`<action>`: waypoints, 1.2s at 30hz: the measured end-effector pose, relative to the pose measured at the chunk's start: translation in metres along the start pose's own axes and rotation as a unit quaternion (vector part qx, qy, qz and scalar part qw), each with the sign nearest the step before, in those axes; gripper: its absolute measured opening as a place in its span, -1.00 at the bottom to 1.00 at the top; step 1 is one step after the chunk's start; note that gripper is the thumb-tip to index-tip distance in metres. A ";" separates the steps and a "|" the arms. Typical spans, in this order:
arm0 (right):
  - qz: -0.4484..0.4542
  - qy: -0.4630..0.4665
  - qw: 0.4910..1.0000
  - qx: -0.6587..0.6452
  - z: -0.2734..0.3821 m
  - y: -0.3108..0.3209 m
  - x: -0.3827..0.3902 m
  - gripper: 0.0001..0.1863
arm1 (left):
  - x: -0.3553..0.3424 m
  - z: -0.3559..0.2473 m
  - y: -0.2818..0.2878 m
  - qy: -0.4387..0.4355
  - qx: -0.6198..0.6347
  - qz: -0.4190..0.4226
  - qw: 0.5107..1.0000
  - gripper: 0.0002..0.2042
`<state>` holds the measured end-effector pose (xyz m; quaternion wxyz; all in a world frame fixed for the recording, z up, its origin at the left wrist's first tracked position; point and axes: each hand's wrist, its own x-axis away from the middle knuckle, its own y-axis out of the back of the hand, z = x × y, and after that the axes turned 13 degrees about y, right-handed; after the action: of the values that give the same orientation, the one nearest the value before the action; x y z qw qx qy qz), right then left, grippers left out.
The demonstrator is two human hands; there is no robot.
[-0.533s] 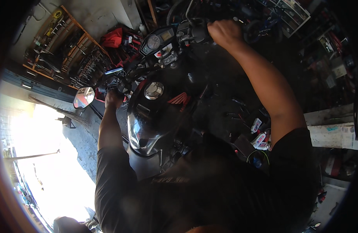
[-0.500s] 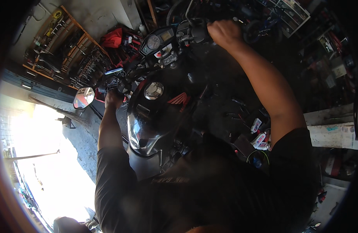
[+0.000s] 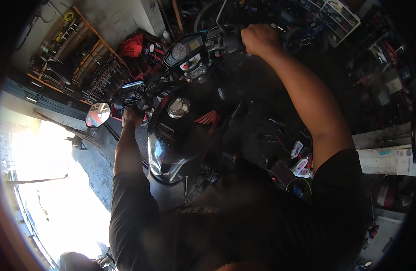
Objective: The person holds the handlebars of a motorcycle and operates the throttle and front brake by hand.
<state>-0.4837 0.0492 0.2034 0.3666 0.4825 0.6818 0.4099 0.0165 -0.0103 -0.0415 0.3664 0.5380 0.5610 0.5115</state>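
Observation:
A black motorcycle (image 3: 190, 140) with red trim stands below me, its round silver fuel cap (image 3: 179, 108) on top of the tank. On the left end of the handlebar, my left hand (image 3: 132, 115) is closed around the grip, fingers partly in shadow. My right hand (image 3: 261, 39) is wrapped in a fist around the right handlebar grip, beside the dark switch housing (image 3: 233, 41). Between the two hands sits the instrument cluster (image 3: 183, 49) with a round dial and a small display. A mirror (image 3: 98, 114) sticks out just left of my left hand.
Wrenches and other tools hang on a wall board (image 3: 74, 56) at the far left. A red cloth (image 3: 131, 46) lies beyond the handlebar. White bottles (image 3: 300, 167) and loose tools are on the floor to the right. A broom (image 3: 77, 131) lies near the bright doorway.

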 end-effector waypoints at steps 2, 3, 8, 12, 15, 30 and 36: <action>-0.008 0.002 1.000 0.003 0.000 -0.001 0.001 -0.84 | -0.001 0.001 -0.001 -0.008 -0.003 -0.006 1.000 -0.60; -0.012 0.002 1.000 0.006 0.000 -0.001 0.001 -0.84 | -0.002 0.002 -0.001 -0.007 -0.003 -0.001 1.000 -0.60; -0.020 0.015 1.000 0.002 -0.003 -0.008 0.002 -0.90 | -0.004 0.002 -0.002 -0.002 -0.017 0.009 1.000 -0.60; -0.070 0.023 0.997 0.021 -0.004 -0.019 0.003 -0.95 | -0.001 0.000 0.000 -0.003 -0.016 0.002 1.000 -0.60; -0.102 0.031 0.993 0.043 -0.003 -0.024 0.005 -0.92 | 0.000 -0.002 0.001 0.003 -0.006 0.004 1.000 -0.59; -0.001 -0.007 1.000 -0.011 0.000 0.000 0.000 -0.80 | -0.006 0.005 -0.006 0.001 0.010 0.003 1.000 -0.59; 0.002 -0.009 1.000 -0.012 0.001 0.001 0.001 -0.83 | -0.001 0.000 0.000 0.002 0.000 0.007 1.000 -0.57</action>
<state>-0.4830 0.0508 0.2040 0.3776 0.4830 0.6727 0.4143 0.0169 -0.0111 -0.0412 0.3615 0.5412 0.5579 0.5149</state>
